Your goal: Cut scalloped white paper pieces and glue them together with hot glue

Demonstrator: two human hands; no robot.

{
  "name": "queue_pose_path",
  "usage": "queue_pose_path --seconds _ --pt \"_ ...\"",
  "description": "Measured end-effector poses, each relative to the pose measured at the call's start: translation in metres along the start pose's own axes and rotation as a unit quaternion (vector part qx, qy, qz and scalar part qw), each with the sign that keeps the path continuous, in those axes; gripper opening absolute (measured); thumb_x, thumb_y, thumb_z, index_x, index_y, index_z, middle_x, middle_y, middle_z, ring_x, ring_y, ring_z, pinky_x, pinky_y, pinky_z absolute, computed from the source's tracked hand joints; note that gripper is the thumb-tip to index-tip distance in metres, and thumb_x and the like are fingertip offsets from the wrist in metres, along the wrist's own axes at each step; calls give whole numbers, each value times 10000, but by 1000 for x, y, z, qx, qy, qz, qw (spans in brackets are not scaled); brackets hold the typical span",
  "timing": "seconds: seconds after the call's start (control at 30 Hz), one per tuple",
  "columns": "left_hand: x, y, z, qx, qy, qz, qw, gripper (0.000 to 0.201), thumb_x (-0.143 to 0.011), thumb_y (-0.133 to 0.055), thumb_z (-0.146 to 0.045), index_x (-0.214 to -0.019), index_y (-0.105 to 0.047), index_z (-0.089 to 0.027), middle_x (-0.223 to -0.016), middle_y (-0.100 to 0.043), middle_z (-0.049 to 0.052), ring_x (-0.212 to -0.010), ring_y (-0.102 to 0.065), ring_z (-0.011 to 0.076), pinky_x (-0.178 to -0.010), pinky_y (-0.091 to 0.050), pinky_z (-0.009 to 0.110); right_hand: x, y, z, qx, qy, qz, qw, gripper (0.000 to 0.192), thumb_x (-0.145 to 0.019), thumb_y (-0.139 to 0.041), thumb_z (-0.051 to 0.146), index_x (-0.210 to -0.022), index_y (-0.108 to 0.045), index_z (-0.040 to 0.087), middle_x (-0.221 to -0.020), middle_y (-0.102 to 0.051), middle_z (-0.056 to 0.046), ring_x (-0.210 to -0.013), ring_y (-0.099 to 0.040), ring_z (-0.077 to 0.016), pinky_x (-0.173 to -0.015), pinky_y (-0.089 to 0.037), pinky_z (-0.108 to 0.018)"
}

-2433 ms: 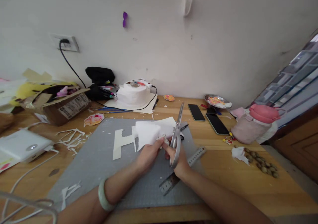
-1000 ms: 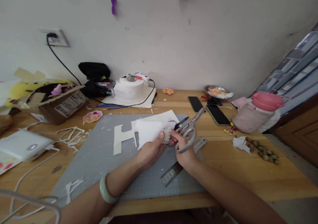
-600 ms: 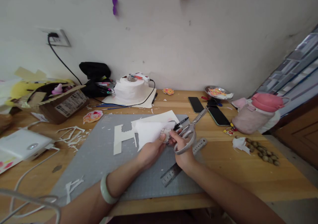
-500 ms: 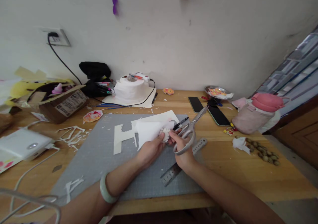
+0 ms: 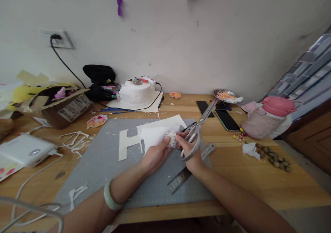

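Pinching small cutout (image 5: 171, 139) at frame centre: left hand (image 5: 155, 153) | right hand (image 5: 191, 153) gripping scissors (image 5: 198, 131), blades pointing upper right | grey mat (image 5: 103, 164) beneath

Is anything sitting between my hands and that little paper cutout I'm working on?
Nothing visible does. The left hand already pinches the small cutout, and the right hand, holding the scissors, touches its edge.

White plaster wall (image 5: 181, 36), wall socket (image 5: 58, 40), wooden desk (image 5: 258, 178), soft daylight
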State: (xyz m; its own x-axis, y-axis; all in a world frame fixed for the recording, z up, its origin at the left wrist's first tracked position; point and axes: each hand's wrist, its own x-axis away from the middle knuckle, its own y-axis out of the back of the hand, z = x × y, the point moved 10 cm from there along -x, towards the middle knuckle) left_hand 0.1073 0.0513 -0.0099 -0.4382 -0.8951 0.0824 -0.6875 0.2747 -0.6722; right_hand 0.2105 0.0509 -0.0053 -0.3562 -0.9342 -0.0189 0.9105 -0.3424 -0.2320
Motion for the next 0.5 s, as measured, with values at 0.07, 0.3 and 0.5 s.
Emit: queue_pose_path --seconds 0.07,0.3,0.5 --pt "1 0 3 4 12 2 1000 181 -770 -612 -259 -923 -673 -184 -1074 -667 44 -1175 -477 227 -1049 -303 334 -3 2 0 12 10 0 1000 235 -597 -682 277 -706 -483 214 -591 -569 47 -431 -464 -94 -412 -396 -225" --pt "1 7 5 14 14 -22 1000 194 -762 -629 -235 -940 -675 -174 -1086 -666 45 -1167 -488 214 -1068 -289 319 -9 2 -6 32 18 20 999 259 -607 -683 283 -719 -458 223 -565 -546 68 -409 -450 -90 -404 -372 -221" --pt "0 5 4 19 12 -12 1000 202 -788 -588 -195 -972 -667 -162 -1094 -663 49 -1152 -504 202 -1063 -295 315 -8 2 -2 50 13 13 999 276 -596 -680 284 -734 -449 220 -591 -564 62 -414 -458 -86 -409 -380 -220"
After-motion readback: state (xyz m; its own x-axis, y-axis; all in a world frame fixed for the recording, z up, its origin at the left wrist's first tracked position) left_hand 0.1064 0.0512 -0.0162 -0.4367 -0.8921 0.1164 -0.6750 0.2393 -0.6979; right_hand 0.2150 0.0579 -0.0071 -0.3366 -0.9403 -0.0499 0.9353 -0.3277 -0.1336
